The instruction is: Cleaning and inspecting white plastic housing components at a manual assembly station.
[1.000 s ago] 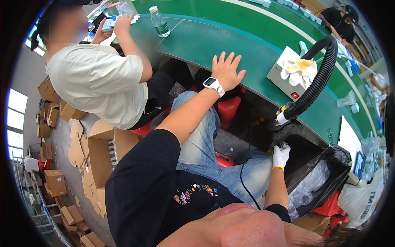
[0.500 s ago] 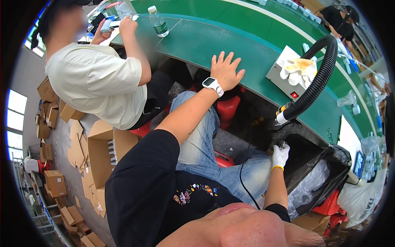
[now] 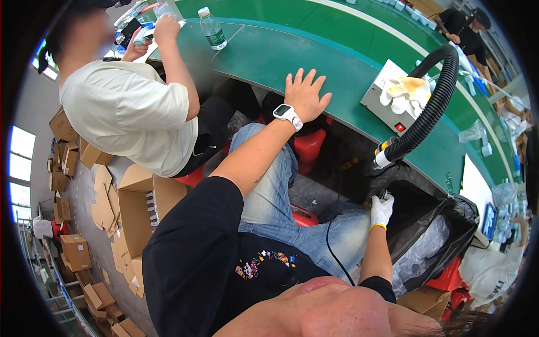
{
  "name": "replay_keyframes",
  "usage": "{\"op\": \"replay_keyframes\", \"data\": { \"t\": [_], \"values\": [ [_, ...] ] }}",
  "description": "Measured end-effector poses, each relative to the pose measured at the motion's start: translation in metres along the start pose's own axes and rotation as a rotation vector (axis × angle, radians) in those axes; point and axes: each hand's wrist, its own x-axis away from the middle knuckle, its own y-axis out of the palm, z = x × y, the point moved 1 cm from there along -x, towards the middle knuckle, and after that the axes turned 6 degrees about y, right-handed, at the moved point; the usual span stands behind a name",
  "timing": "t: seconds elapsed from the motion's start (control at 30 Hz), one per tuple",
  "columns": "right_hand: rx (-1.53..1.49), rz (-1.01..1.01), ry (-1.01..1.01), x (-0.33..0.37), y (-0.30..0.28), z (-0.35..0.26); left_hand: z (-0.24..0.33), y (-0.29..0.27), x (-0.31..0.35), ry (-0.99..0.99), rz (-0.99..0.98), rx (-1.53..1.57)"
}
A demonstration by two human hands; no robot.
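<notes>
My left hand [image 3: 305, 96] is bare, with a white watch [image 3: 286, 113] on its wrist. It rests palm down with fingers spread on the near edge of the green table [image 3: 286, 56]. Low at the right, beside my knee, my right hand [image 3: 381, 211] wears a white glove with a yellow cuff. Its fingers are curled round a small, shiny, metallic-looking thing [image 3: 384, 195], too small to make out. Above that hand hangs the white and yellow end of a black corrugated hose [image 3: 418, 132]. A black plastic bag [image 3: 412, 210] lies right beside the glove.
A pale box [image 3: 377, 102] with a lit red switch carries white-and-yellow gloves [image 3: 405, 92]. A water bottle [image 3: 212, 29] stands near a co-worker [image 3: 126, 112] at the left, who handles a light-coloured part. An open carton [image 3: 135, 208] stands on the floor. A black cable [image 3: 331, 247] crosses my leg.
The co-worker's hands have shifted slightly around the part. My right hand has turned a little, so the shiny thing shows more. My left hand stays on the table edge.
</notes>
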Motion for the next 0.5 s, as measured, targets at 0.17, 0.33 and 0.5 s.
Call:
{"op": "replay_keyframes", "data": {
  "t": [0.17, 0.33, 0.5],
  "values": [
    [-0.002, -0.009, 0.003, -0.0005, 0.0012, 0.001, -0.0005, -0.0001, 0.0006, 0.001, -0.003, -0.009],
    [-0.035, -0.018, 0.01, 0.0025, 0.0008, -0.0009, -0.0015, -0.0002, 0.0013, 0.015, 0.061, 0.032],
    [-0.065, -0.013, 0.016, 0.0016, -0.0006, 0.0021, 0.0021, -0.0009, -0.0006, 0.026, 0.077, 0.044]
  ]
}}
